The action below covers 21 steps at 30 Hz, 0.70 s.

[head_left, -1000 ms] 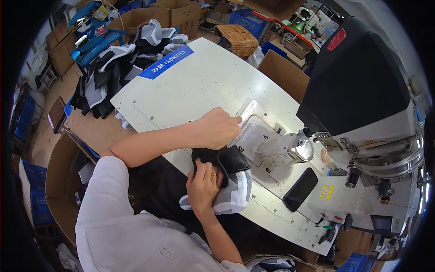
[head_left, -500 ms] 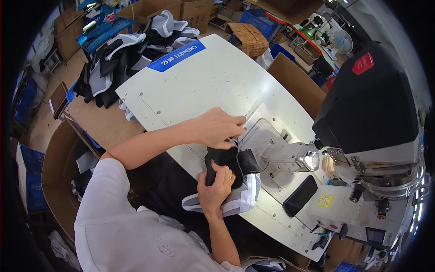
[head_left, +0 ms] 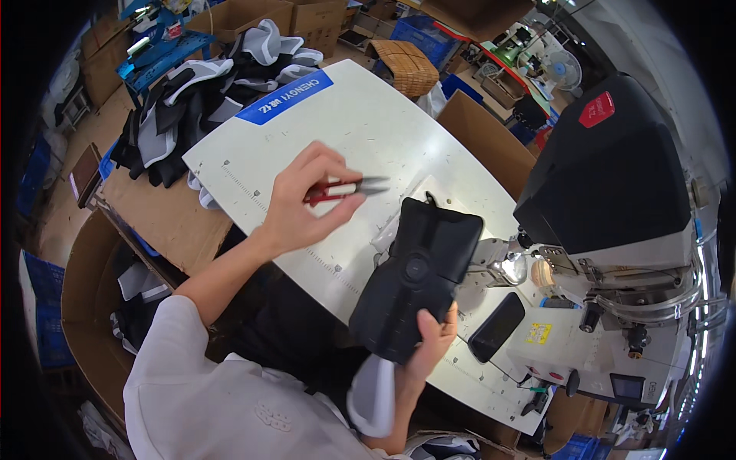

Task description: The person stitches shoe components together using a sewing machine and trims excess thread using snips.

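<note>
My left hand (head_left: 307,195) is raised over the near left part of the white sewing table (head_left: 383,115), closed around red-handled thread snips (head_left: 337,190). The blades of the snips point right and look parted, a little blurred. My right hand (head_left: 431,345) grips the lower edge of a black moulded sewn piece (head_left: 418,268), thumb on top. This piece has a round raised mark in its middle and a grey-white padded part (head_left: 373,395) hanging below. It is held up in front of the sewing machine's metal arm (head_left: 498,264), and the snips are apart from it.
The black sewing machine head (head_left: 606,161) stands at the right, with a dark phone (head_left: 497,326) lying below it. A heap of black and grey sewn pieces (head_left: 165,126) lies beyond the table's left end. Cardboard boxes (head_left: 96,284) stand at the left.
My left hand has moved up and left, away from the piece, with the snips now plainly visible. My right hand has shifted right, and the piece now shows its broad black face.
</note>
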Each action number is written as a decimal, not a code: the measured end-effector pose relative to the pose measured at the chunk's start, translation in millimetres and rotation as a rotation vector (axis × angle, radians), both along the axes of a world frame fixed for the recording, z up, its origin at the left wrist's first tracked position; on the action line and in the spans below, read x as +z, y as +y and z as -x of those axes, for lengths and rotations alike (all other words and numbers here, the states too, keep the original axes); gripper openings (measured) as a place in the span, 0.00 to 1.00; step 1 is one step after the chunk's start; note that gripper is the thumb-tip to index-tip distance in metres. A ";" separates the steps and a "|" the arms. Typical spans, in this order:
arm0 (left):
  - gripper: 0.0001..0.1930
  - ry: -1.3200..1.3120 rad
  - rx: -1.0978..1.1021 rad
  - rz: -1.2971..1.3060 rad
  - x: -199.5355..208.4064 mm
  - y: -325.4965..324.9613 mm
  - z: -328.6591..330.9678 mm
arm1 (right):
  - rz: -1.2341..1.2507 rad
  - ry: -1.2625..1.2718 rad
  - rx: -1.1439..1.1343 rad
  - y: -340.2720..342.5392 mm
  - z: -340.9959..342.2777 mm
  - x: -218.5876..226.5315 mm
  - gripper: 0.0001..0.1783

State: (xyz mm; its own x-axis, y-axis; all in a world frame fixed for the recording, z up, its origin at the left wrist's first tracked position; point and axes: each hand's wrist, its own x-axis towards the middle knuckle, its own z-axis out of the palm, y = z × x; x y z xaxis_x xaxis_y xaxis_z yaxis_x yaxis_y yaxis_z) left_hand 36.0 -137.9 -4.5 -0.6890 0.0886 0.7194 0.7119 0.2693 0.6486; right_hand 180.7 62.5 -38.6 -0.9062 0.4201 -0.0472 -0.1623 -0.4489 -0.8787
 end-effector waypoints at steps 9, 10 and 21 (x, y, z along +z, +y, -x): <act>0.11 0.126 -0.190 -0.040 -21.9 27.5 -39.0 | 0.444 0.011 0.134 2.2 -14.5 9.7 0.28; 0.10 0.114 -0.151 -0.037 -26.0 23.9 -39.0 | 0.447 0.009 0.154 -1.4 -16.7 12.6 0.28; 0.30 -0.726 -0.556 -0.684 -29.2 -47.1 -73.7 | -0.290 0.021 0.264 -83.5 -16.1 28.7 0.20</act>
